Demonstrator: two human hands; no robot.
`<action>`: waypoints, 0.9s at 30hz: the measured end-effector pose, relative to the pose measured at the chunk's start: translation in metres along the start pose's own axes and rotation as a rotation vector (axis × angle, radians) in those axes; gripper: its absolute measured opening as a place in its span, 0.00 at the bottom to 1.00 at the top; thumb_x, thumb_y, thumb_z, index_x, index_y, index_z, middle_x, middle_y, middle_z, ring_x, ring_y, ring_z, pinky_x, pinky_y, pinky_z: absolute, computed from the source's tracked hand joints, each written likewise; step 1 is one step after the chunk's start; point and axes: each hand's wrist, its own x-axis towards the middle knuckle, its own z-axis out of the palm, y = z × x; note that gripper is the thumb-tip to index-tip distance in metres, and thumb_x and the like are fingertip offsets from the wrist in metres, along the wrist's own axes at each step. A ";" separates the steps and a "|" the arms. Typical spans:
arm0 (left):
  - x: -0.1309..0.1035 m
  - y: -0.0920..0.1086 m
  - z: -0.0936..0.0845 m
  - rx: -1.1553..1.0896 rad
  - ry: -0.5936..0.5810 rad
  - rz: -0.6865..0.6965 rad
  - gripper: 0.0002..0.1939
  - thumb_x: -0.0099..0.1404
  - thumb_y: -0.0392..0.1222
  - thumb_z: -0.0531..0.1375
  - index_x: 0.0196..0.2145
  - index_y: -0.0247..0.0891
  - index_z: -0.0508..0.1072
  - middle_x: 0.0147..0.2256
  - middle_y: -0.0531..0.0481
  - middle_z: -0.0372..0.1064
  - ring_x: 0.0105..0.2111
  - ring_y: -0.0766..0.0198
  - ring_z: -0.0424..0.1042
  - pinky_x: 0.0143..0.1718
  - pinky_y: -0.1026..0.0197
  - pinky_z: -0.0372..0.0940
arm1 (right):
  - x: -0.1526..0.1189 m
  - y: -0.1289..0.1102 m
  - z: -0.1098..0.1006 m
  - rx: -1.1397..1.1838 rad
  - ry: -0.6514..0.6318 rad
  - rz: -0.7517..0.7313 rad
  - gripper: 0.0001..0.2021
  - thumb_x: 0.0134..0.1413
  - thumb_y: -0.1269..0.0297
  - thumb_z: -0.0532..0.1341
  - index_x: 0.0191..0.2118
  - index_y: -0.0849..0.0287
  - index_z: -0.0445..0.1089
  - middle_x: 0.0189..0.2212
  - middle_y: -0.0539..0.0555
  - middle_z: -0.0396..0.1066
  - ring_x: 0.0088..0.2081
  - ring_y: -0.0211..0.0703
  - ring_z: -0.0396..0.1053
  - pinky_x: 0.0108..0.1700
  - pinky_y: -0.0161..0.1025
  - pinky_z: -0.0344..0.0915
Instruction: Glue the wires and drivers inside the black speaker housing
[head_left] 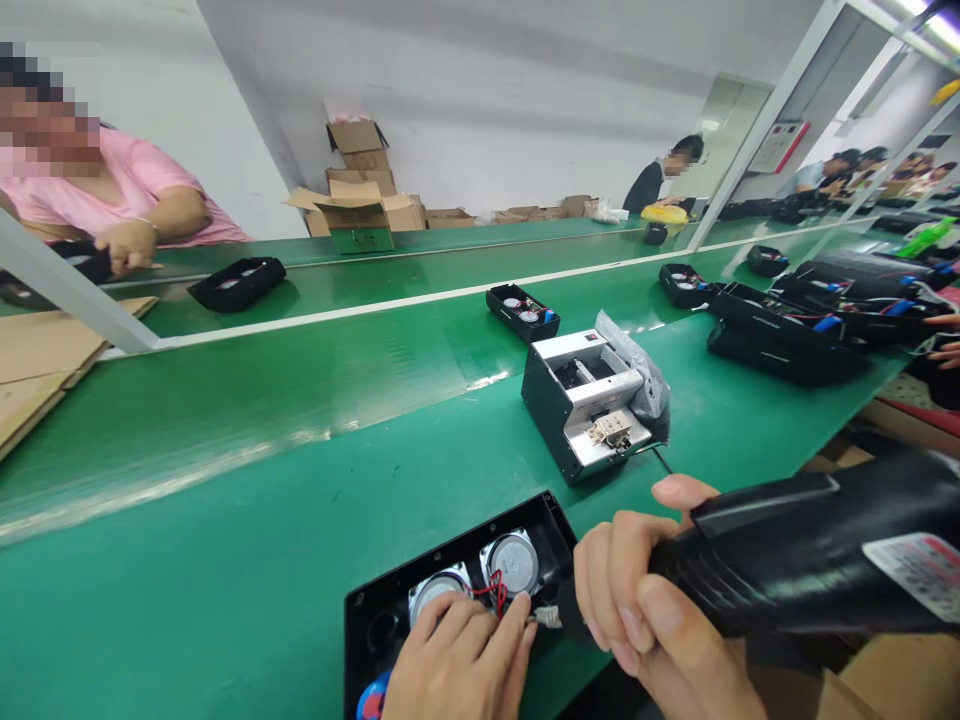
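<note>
Pinning the red wires (496, 590) flat with my left hand (457, 660), right hand (637, 610) clenched round the glue gun (795, 560), I'd keep its nozzle steady.

A long green workbench (225, 520) runs across the room, glossy enough to catch pale streaks of light. Beyond it lies a green conveyor belt (390, 275) edged by a white strip (420, 300), with a slanted white frame post (67, 290) at the left and another (757, 130) at the right. The back wall (480, 110) is plain white. Against it stand stacked cardboard boxes (360, 190), with flatter cartons (540, 212) along its foot. Flat cardboard sheets (37, 360) lie at the left edge. A bright ceiling lamp (926, 15) glows at the top right.
</note>
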 end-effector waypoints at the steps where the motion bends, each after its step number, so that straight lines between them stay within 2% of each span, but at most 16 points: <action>1: 0.000 0.000 0.000 -0.002 -0.003 0.001 0.16 0.82 0.39 0.51 0.50 0.41 0.79 0.28 0.58 0.76 0.29 0.64 0.77 0.42 0.55 0.69 | 0.000 0.000 0.000 -0.007 -0.005 0.005 0.20 0.76 0.64 0.60 0.65 0.34 0.62 0.24 0.41 0.60 0.22 0.35 0.57 0.26 0.35 0.58; 9: -0.003 0.000 0.001 -0.001 -0.004 0.025 0.16 0.82 0.39 0.51 0.51 0.40 0.79 0.28 0.58 0.76 0.28 0.65 0.76 0.41 0.55 0.69 | -0.003 0.004 0.001 0.043 0.016 0.024 0.25 0.76 0.66 0.60 0.68 0.29 0.56 0.26 0.40 0.62 0.22 0.36 0.56 0.27 0.36 0.59; 13: -0.002 0.001 0.001 0.011 -0.031 0.032 0.16 0.82 0.39 0.51 0.53 0.40 0.79 0.28 0.57 0.76 0.29 0.65 0.76 0.41 0.55 0.69 | -0.002 0.004 0.001 0.010 -0.005 0.026 0.22 0.76 0.65 0.60 0.66 0.32 0.59 0.26 0.40 0.60 0.22 0.35 0.56 0.28 0.35 0.59; 15: -0.003 0.002 0.001 0.009 -0.041 0.013 0.16 0.82 0.42 0.51 0.54 0.40 0.78 0.29 0.57 0.77 0.30 0.64 0.77 0.42 0.54 0.69 | -0.001 0.002 0.001 -0.016 -0.018 0.012 0.20 0.77 0.64 0.60 0.66 0.35 0.60 0.25 0.41 0.58 0.22 0.35 0.56 0.27 0.35 0.59; 18: -0.008 0.004 0.004 0.014 -0.041 -0.027 0.20 0.83 0.53 0.51 0.53 0.37 0.76 0.32 0.55 0.79 0.31 0.60 0.77 0.43 0.51 0.69 | 0.000 0.000 0.000 -0.058 -0.011 -0.007 0.19 0.77 0.64 0.59 0.66 0.37 0.61 0.25 0.40 0.58 0.22 0.34 0.56 0.26 0.34 0.58; 19: -0.009 0.004 0.005 0.015 -0.046 -0.035 0.20 0.83 0.53 0.51 0.52 0.37 0.76 0.32 0.54 0.79 0.32 0.60 0.77 0.44 0.50 0.69 | 0.000 0.000 0.000 -0.064 -0.001 -0.005 0.19 0.77 0.64 0.60 0.66 0.37 0.61 0.25 0.40 0.59 0.22 0.34 0.57 0.26 0.34 0.58; 23: -0.014 0.003 0.008 -0.006 -0.110 -0.031 0.06 0.79 0.41 0.56 0.43 0.42 0.73 0.30 0.57 0.75 0.31 0.59 0.75 0.43 0.50 0.68 | -0.003 0.003 -0.004 -0.060 0.014 0.021 0.18 0.76 0.65 0.60 0.64 0.36 0.63 0.26 0.40 0.60 0.22 0.34 0.57 0.26 0.33 0.59; 27: -0.014 0.002 0.006 -0.007 -0.160 -0.029 0.04 0.77 0.41 0.60 0.40 0.44 0.69 0.30 0.57 0.73 0.31 0.57 0.74 0.42 0.50 0.68 | -0.008 0.010 -0.006 -0.073 0.013 0.049 0.17 0.75 0.64 0.62 0.62 0.37 0.63 0.26 0.40 0.62 0.22 0.34 0.58 0.25 0.33 0.59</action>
